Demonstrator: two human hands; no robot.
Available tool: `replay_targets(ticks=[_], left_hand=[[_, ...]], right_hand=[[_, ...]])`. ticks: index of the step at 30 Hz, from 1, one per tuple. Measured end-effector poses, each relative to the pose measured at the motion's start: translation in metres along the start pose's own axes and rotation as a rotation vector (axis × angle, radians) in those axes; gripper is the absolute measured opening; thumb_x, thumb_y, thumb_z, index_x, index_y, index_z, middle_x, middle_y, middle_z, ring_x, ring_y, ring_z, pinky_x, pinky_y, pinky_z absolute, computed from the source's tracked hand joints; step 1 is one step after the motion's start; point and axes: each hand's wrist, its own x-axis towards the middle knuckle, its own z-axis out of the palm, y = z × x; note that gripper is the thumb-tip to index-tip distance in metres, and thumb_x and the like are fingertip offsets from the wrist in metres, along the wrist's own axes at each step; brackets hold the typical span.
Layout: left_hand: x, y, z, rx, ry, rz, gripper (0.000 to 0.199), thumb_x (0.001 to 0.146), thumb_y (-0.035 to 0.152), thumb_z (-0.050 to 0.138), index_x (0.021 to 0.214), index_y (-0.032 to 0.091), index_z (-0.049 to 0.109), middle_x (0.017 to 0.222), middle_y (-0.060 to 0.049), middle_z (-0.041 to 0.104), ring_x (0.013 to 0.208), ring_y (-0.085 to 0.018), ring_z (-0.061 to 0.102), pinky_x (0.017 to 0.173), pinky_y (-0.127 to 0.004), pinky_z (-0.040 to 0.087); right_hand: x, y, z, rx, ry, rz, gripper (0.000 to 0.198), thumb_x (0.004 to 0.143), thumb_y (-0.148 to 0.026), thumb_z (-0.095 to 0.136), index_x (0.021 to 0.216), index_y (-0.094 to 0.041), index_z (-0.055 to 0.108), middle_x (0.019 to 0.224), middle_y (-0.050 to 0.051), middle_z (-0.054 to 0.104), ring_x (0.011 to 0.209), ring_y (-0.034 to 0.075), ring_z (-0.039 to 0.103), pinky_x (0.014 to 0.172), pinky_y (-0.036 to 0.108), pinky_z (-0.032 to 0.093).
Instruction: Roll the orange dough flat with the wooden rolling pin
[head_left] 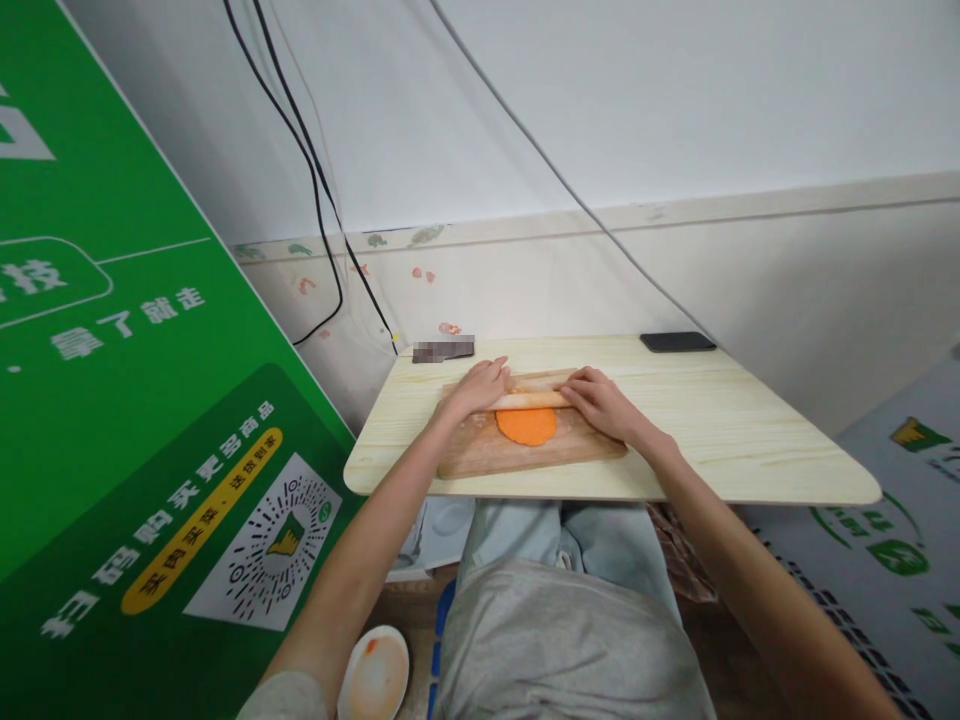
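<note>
Though bright, dough (526, 427) partly behind pin (529, 400)

1. We count two hands: left hand (480, 387) and right hand (600, 401).
2. We see one rolling pin (532, 400), one piece of dough (526, 428) and one board (480, 459).
3. We find one surface (720, 440), one plate (375, 675) and one green banner (90, 420).
4. We count one phone (678, 342) and one partly blurred dark slab (444, 349).
5. We spot two black cables (313, 160), one gray cable (518, 122).
</note>
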Motion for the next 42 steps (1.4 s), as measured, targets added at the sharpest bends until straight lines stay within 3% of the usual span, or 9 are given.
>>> replay_targets(ticks=[3,10,19,23,31,36,42], left_hand=[[0.004,0.002,0.004,0.066,-0.001,0.001,0.059,0.112,0.035,0.025,0.159,0.009,0.051,0.164,-0.017,0.056,0.152,-0.025,0.053,0.128,-0.037,0.036],[0.000,-0.007,0.023,0.175,0.011,0.011,0.057,0.110,0.030,0.028,0.157,0.012,0.054,0.166,-0.016,0.054,0.153,-0.028,0.050,0.133,-0.044,0.028],[-0.015,-0.007,0.031,0.232,0.066,0.003,0.057,0.111,0.032,0.028,0.161,0.015,0.050,0.170,-0.014,0.049,0.160,-0.031,0.040,0.136,-0.050,0.022],[-0.024,0.001,0.030,0.198,0.086,-0.057,0.063,0.112,0.035,0.026,0.168,0.011,0.039,0.173,-0.017,0.044,0.166,-0.033,0.030,0.136,-0.052,0.021],[-0.043,0.015,0.032,0.164,0.133,-0.097,0.065,0.113,0.041,0.021,0.169,0.012,0.036,0.169,-0.020,0.048,0.168,-0.033,0.025,0.135,-0.053,0.025],[-0.053,0.024,0.031,0.138,0.152,-0.095,0.066,0.113,0.043,0.020,0.169,0.011,0.035,0.170,-0.018,0.047,0.169,-0.033,0.023,0.137,-0.053,0.024],[-0.063,0.031,0.032,0.109,0.168,-0.091,0.068,0.113,0.042,0.019,0.170,0.007,0.032,0.172,-0.017,0.044,0.169,-0.032,0.023,0.139,-0.047,0.021]], right_hand=[[0.007,0.003,0.001,0.014,0.003,0.027,0.046,0.111,-0.042,0.043,0.104,-0.020,0.082,0.110,0.014,0.068,0.106,0.028,0.068,0.102,0.043,0.055],[0.018,0.004,0.007,-0.174,0.041,0.171,0.043,0.107,-0.026,0.042,0.122,-0.016,0.080,0.117,0.014,0.072,0.107,0.027,0.070,0.103,0.039,0.053],[0.013,-0.006,0.007,-0.310,0.000,0.169,0.049,0.110,-0.025,0.034,0.136,-0.011,0.073,0.133,0.017,0.075,0.118,0.030,0.069,0.106,0.041,0.051],[0.010,-0.010,0.005,-0.318,-0.017,0.180,0.048,0.110,-0.025,0.035,0.136,-0.011,0.073,0.136,0.016,0.076,0.122,0.030,0.069,0.107,0.040,0.051],[0.000,-0.016,0.006,-0.343,0.013,0.174,0.048,0.110,-0.025,0.033,0.119,-0.014,0.079,0.131,0.016,0.078,0.128,0.030,0.069,0.111,0.043,0.052],[-0.011,-0.012,0.010,-0.333,0.079,0.134,0.050,0.109,-0.026,0.033,0.128,-0.010,0.077,0.136,0.018,0.076,0.140,0.031,0.063,0.121,0.047,0.048],[-0.023,-0.015,0.010,-0.275,0.131,0.119,0.052,0.108,-0.026,0.034,0.138,-0.011,0.073,0.144,0.016,0.073,0.146,0.032,0.059,0.122,0.053,0.049]])
